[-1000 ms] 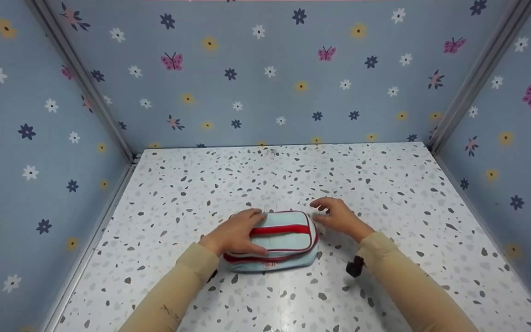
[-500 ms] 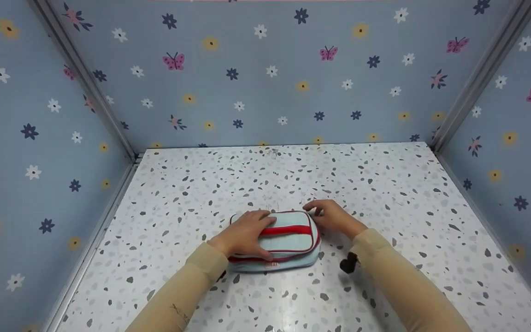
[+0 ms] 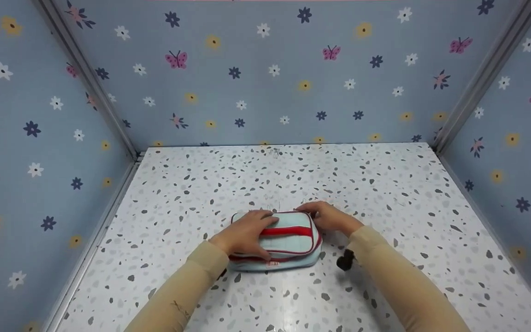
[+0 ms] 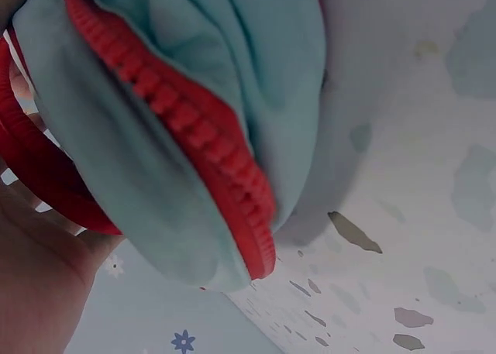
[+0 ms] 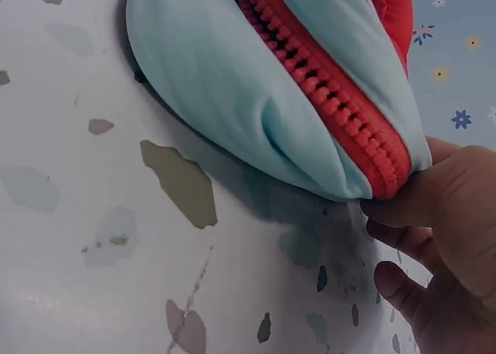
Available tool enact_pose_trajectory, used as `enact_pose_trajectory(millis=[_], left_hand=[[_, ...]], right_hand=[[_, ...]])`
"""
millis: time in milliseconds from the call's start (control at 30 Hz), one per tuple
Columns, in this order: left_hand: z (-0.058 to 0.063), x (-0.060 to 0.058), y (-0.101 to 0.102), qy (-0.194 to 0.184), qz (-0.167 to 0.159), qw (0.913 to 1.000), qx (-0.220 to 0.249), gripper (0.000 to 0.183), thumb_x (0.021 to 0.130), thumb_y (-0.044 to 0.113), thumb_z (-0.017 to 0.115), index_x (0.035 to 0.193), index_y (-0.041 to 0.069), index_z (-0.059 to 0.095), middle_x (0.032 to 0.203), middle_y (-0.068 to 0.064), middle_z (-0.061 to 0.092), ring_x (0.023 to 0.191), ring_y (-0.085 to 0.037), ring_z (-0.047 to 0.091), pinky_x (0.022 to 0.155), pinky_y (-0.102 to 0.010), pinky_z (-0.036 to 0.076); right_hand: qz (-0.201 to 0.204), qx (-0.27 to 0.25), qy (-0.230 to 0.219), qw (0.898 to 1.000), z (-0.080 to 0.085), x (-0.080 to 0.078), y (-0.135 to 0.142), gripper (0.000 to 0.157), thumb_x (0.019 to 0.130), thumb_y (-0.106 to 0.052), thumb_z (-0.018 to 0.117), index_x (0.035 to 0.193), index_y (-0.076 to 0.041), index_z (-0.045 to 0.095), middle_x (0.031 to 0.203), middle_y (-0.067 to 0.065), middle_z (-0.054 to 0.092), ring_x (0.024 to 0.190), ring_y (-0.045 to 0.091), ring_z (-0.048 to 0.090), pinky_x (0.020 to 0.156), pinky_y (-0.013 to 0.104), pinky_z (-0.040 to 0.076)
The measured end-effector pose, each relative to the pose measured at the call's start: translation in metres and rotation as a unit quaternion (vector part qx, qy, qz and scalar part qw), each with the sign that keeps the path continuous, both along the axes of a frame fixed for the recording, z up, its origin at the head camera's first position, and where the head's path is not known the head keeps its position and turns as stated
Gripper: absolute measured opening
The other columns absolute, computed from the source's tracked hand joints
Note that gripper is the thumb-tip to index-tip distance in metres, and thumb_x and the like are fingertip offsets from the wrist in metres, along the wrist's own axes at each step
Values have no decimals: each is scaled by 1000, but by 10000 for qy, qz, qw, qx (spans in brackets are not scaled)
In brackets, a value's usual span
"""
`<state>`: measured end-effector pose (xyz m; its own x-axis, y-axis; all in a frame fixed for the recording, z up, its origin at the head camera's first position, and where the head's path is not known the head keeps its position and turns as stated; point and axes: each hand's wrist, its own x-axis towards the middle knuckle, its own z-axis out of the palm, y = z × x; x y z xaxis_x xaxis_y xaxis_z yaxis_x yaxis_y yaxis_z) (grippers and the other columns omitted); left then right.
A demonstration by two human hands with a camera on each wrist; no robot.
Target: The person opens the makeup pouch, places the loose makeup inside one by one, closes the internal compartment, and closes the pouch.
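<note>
A light blue zippered pouch with red piping lies on the speckled tabletop. Across its top runs a red strap handle. My left hand grips the pouch's left part from above, thumb along the front edge and fingers over the top. At the far right corner, my right hand pinches the pouch between thumb and forefinger; the other fingers curl free below in the right wrist view. The chunky red zipper shows with its teeth meshed there, ending right at the thumb. In the left wrist view, the strap loops in front of the left fingers.
The white tabletop with grey flecks reaches back to a blue flowered wall. Similar panels stand at the left and right, with metal posts in the corners. A small black object hangs under the right wrist.
My right hand has moved left, from beside the pouch onto its far right corner. My left hand has shifted slightly right over the top. The pouch has hardly moved.
</note>
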<state>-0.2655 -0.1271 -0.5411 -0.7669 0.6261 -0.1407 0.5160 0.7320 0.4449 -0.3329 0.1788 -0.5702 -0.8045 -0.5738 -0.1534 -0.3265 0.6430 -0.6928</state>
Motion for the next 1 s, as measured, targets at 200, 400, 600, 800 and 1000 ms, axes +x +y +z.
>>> enact_pose_trajectory(millis=[200, 400, 600, 800, 1000], left_hand=[[0, -1, -1, -3, -25, 10000, -13, 101, 81, 49, 92, 166, 23, 45, 174, -8, 39, 163, -32, 33, 132, -50, 32], [0, 1, -1, 19, -145, 9995, -274, 116, 75, 65, 92, 170, 24, 38, 177, -9, 33, 165, -35, 28, 134, -55, 27], [-2, 3, 0, 103, -358, 9986, -375, 120, 74, 51, 97, 172, 23, 33, 179, -11, 27, 167, -35, 23, 138, -54, 15], [-3, 3, -1, 257, -435, 9980, -379, 117, 74, 45, 97, 171, 24, 36, 179, -11, 29, 165, -35, 26, 137, -53, 19], [-3, 2, -2, 213, -408, 9981, -405, 116, 75, 47, 96, 171, 24, 35, 179, -10, 28, 166, -35, 25, 137, -54, 18]], right_hand=[[-88, -67, -301, 9995, -1, -1, 0, 57, 92, 11, 62, 143, -13, 71, 131, 7, 75, 111, 22, 64, 101, 46, 55], [25, -246, -296, 9993, 1, -3, -2, 62, 90, 14, 52, 145, -9, 69, 138, 12, 73, 122, 30, 65, 110, 54, 53], [331, -404, -343, 9980, 2, -6, -5, 65, 89, 16, 44, 147, -3, 66, 146, 19, 69, 138, 40, 61, 119, 60, 47], [297, -186, -443, 9984, 4, -7, 0, 57, 89, 13, 54, 141, -5, 71, 131, 14, 75, 117, 28, 67, 105, 46, 55], [204, 14, -394, 9990, 1, -10, 5, 37, 91, 11, 65, 122, -3, 80, 107, 10, 79, 91, 15, 65, 86, 30, 55]])
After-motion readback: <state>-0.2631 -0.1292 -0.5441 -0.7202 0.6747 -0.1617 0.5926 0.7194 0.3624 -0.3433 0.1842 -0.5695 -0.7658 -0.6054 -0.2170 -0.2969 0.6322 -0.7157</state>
